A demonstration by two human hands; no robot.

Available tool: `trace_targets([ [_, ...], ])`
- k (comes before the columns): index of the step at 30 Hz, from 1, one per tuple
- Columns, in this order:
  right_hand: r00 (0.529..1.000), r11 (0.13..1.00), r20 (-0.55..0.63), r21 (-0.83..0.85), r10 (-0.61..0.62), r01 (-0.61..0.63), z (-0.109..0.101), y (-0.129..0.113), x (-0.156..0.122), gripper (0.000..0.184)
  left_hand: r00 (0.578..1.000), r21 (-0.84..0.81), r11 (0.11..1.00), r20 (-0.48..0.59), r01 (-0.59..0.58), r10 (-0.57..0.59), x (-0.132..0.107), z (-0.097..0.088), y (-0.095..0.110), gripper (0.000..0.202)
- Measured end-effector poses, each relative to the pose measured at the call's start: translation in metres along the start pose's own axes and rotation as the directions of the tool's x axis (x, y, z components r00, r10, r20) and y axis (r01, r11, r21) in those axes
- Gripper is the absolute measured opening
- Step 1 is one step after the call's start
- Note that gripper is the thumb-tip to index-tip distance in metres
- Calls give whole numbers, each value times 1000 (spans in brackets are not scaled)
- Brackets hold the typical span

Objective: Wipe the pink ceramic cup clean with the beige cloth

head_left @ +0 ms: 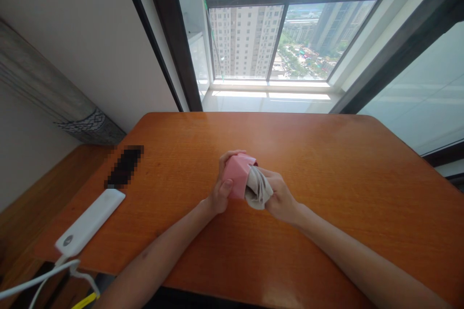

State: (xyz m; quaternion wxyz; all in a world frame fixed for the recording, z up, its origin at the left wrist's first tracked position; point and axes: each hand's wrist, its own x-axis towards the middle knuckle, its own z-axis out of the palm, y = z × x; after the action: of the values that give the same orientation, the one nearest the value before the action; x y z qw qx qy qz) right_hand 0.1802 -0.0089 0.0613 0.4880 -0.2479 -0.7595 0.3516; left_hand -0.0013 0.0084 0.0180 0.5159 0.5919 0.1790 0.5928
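Above the middle of the wooden table [326, 164], my left hand [219, 194] is wrapped round a pink, flat-sided object that looks like a small box or cup [236, 176]. Its thumb presses on the near side, and its fingers curl over the far side. From the right, my right hand [283, 199] grips a bunched light-grey cloth [258, 189]. The cloth lies against the right end of the pink object; how far it reaches inside is hidden. Most of the right fingers are behind the cloth.
A white power strip [90, 222] with white cables [43, 277] lies at the table's left edge, beside a dark pixelated item [124, 166]. Beyond the far edge is a large window [268, 41]. A grey curtain [54, 77] hangs at the left.
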Motion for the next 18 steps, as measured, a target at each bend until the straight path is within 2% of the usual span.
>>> trace_targets([
  [2, 977, 965, 109, -169, -186, 202, -5, 3, -2, 28, 990, -145, 980, 20, 140, -139, 1, 3, 3, 60],
  [3, 952, 925, 189, -253, -240, 283, -7, 4, -3, 26, 979, -193, 960, 40, 204, -200, 2, 3, 4, 58],
  [6, 866, 747, 439, -487, -239, 453, -15, 7, -3, 21, 922, -290, 875, 93, 387, -376, 5, 0, 5, 56],
  [8, 840, 681, 501, -542, -208, 492, -19, 7, -2, 21, 886, -324, 827, 100, 459, -452, 8, -1, 6, 57],
  [9, 849, 696, 483, -535, -213, 479, -21, 7, -1, 21, 877, -334, 814, 102, 475, -470, 9, -1, 7, 59],
  [12, 930, 872, 291, -366, -226, 326, -20, 5, 1, 26, 886, -336, 821, 118, 460, -448, 10, 1, 12, 76],
  [13, 963, 935, 201, -269, -182, 233, -18, 5, 1, 29, 902, -317, 845, 115, 431, -417, 9, 2, 12, 82],
  [15, 999, 999, 38, -35, 13, -12, -12, 5, 3, 34, 952, -203, 930, 77, 307, -298, 6, 1, 11, 89],
  [16, 989, 985, -35, 95, 146, -142, -8, 4, 4, 34, 977, -96, 973, 61, 209, -203, 5, -1, 8, 91],
  [18, 906, 872, -132, 360, 401, -333, 0, 3, 6, 30, 996, 166, 985, 91, -41, 26, 2, -7, -1, 103],
])
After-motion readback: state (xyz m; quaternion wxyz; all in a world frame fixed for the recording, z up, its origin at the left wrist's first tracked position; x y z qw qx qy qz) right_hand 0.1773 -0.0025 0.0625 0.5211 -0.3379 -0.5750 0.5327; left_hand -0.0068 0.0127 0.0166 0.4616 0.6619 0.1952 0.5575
